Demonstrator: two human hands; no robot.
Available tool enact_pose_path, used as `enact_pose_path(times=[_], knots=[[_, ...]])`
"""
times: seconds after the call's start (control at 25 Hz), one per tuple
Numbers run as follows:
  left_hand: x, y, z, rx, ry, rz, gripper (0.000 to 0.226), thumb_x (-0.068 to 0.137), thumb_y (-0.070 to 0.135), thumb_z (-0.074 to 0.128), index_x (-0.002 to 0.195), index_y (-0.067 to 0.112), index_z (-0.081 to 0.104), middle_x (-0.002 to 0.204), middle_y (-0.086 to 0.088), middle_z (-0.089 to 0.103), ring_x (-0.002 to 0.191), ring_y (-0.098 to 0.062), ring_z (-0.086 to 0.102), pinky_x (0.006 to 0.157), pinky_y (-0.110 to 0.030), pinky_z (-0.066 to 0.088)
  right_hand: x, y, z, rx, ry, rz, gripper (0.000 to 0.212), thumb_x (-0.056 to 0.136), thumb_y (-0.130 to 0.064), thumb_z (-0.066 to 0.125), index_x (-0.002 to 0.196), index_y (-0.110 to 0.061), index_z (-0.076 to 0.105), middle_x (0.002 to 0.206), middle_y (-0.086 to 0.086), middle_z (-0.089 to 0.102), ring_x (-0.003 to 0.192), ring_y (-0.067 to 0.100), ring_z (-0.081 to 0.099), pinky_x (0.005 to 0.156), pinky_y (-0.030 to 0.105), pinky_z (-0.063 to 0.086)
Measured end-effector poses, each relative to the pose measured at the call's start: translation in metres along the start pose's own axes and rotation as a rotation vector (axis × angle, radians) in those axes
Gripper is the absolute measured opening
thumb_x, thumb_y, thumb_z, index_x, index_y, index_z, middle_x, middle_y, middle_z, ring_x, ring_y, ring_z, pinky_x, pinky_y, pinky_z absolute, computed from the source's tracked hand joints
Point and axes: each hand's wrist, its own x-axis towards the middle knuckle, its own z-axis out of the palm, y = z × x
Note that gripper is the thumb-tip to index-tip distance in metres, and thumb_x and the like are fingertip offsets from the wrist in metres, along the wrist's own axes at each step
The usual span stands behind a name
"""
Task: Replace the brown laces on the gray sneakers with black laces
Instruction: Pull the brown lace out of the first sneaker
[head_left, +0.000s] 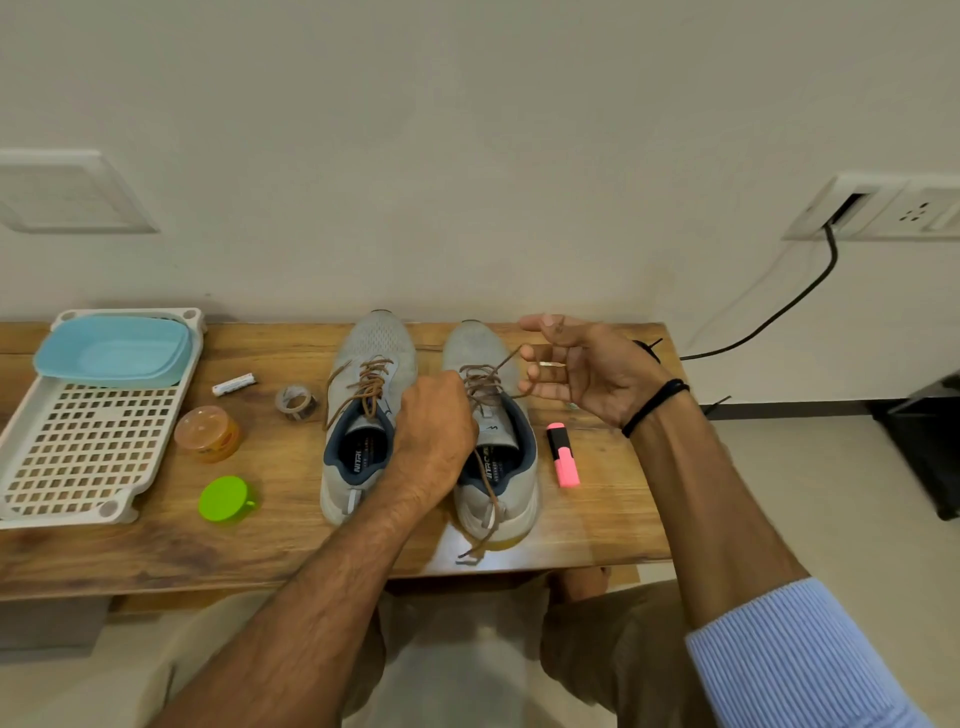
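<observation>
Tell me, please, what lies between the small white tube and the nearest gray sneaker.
In the head view, a small tape roll lies between the white tube and that gray sneaker.

Bare forearms, one sleeve
Ribbed pale-blue sleeve (795, 654) on the right arm, black band (655, 405) at its wrist, ring (545, 364) on the right hand (587, 364), beige trousers (467, 670).

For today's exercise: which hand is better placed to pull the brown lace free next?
Probably the right hand: its fingers hold the brown lace taut; the left hand rests on the sneaker.
</observation>
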Motion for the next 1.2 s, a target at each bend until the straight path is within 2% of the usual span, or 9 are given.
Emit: enact_pose_path(times=[0.12,0.24,0.4,0.48,0.6,0.72,0.84,1.0,1.2], knots=[[0.002,-0.002,0.001,-0.013,-0.002,-0.005,0.012,0.091,0.011,0.064,0.100,0.002,0.066,0.101,-0.016,0.067,0.092,-0.029,0.064,0.070,-0.032,0.049,-0.001,0.000,-0.002,0.080,0.017,0.023,0.019,0.100,-0.023,0.050,0.111,-0.011,0.061,0.075,0.005,0.057,0.046,0.006,0.044,0.043,0.015,0.043],[0.003,-0.001,0.003,-0.014,-0.015,-0.002,0.010,0.090,0.011,0.066,0.096,0.003,0.066,0.099,-0.015,0.067,0.093,-0.030,0.065,0.074,-0.034,0.051,-0.002,0.002,0.002,0.025,-0.009,0.008,0.020,0.099,-0.023,0.053,0.111,-0.012,0.063,0.079,0.002,0.062,0.058,0.011,0.057,0.067,0.030,0.059],[0.005,-0.004,0.004,-0.044,-0.023,-0.001,0.010,0.089,0.012,0.067,0.094,0.003,0.066,0.095,-0.014,0.067,0.090,-0.029,0.066,0.070,-0.033,0.052,-0.001,-0.005,-0.008,0.182,0.061,0.067,0.022,0.097,-0.024,0.056,0.115,-0.011,0.057,0.077,0.006,0.059,0.044,0.004,0.044,0.037,0.014,0.041],[0.004,-0.003,0.003,-0.036,-0.013,0.000,0.011,0.090,0.010,0.065,0.098,0.002,0.065,0.099,-0.016,0.066,0.094,-0.031,0.064,0.073,-0.035,0.051,-0.003,-0.004,-0.006,0.138,0.054,0.052,0.020,0.096,-0.022,0.057,0.114,-0.013,0.058,0.081,0.005,0.064,0.050,0.006,0.048,0.040,0.016,0.043],[0.002,-0.001,0.002,-0.030,-0.017,-0.001,0.011,0.089,0.009,0.065,0.098,0.003,0.064,0.102,-0.016,0.066,0.095,-0.032,0.063,0.076,-0.037,0.053,0.006,0.005,-0.011,-0.387,0.233,-0.221,0.018,0.086,-0.012,0.069,0.103,-0.020,0.067,0.088,-0.002,0.072,0.071,0.009,0.061,0.067,0.030,0.055],[0.001,-0.002,0.001,-0.024,-0.022,-0.003,0.013,0.089,0.010,0.065,0.100,0.003,0.063,0.103,-0.016,0.065,0.096,-0.031,0.063,0.075,-0.036,0.051,0.019,0.011,-0.016,-0.956,0.488,-0.533,0.018,0.079,-0.021,0.073,0.085,-0.037,0.068,0.087,-0.018,0.070,0.094,0.011,0.063,0.090,0.046,0.050],[-0.001,0.001,-0.001,-0.005,-0.023,-0.004,0.016,0.091,0.010,0.063,0.104,0.002,0.062,0.107,-0.017,0.064,0.100,-0.032,0.061,0.076,-0.035,0.049,0.023,0.021,-0.006,-1.360,0.516,-0.483,0.023,0.082,-0.033,0.072,0.103,-0.040,0.064,0.110,-0.013,0.055,0.115,0.019,0.043,0.094,0.033,0.031],[0.000,0.001,-0.002,-0.004,-0.035,-0.021,0.019,0.091,0.012,0.065,0.106,0.002,0.061,0.109,-0.018,0.064,0.102,-0.033,0.060,0.076,-0.035,0.047,0.018,0.024,-0.003,-1.267,0.280,-0.395,0.019,0.083,-0.035,0.075,0.089,-0.024,0.061,0.084,-0.014,0.056,0.083,0.008,0.053,0.068,0.021,0.039],[0.003,-0.001,-0.001,-0.031,-0.040,-0.026,0.017,0.091,0.013,0.065,0.104,0.003,0.061,0.106,-0.017,0.064,0.097,-0.031,0.061,0.070,-0.033,0.045,0.020,0.029,-0.006,-1.410,0.085,-0.133,0.022,0.091,-0.035,0.067,0.083,-0.015,0.066,0.080,-0.003,0.063,0.082,0.014,0.057,0.075,0.030,0.046]])
